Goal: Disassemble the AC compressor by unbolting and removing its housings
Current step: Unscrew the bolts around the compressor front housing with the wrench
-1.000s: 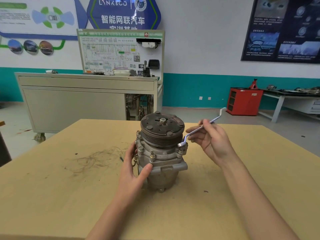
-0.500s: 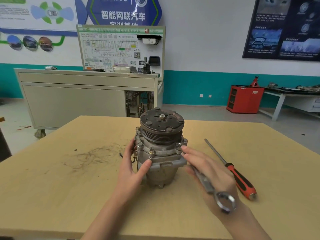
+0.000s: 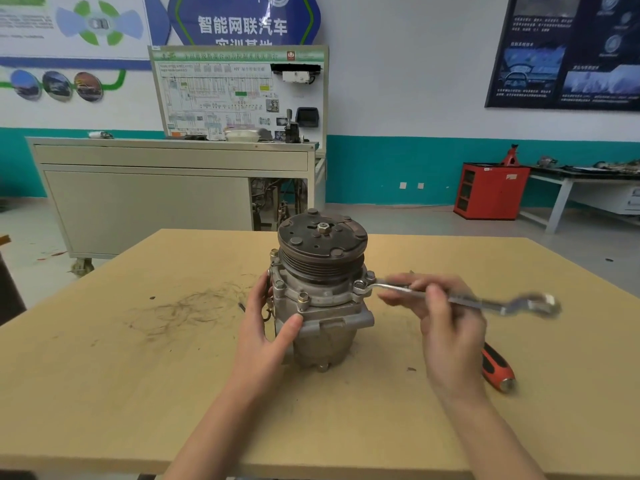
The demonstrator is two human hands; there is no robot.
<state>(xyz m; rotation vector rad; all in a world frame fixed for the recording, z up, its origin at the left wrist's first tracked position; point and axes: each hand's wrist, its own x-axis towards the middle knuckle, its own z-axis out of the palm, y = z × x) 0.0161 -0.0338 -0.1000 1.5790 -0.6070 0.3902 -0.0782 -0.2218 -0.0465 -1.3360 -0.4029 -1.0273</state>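
Compressor (image 3: 320, 289) sits upright, pulley up, mid-table on the tan wood top (image 3: 138, 375), w/ dark scribbly scuffs (image 3: 180, 310) just left of it. Your left hand (image 3: 266, 327) wraps its left side, thumb on the front flange. Your right hand (image 3: 440, 313) pinches the wrench (image 3: 478, 303) shaft, ring end over the right-side bolt (image 3: 360, 284); far end's blurred. Red-handled screwdriver (image 3: 498, 370) lies by your right wrist. Back of the room: grey bench (image 3: 145, 199) w/ a wiring board (image 3: 239, 95), red cabinet (image 3: 490, 190) on the right, dark poster (image 3: 568, 50) above.
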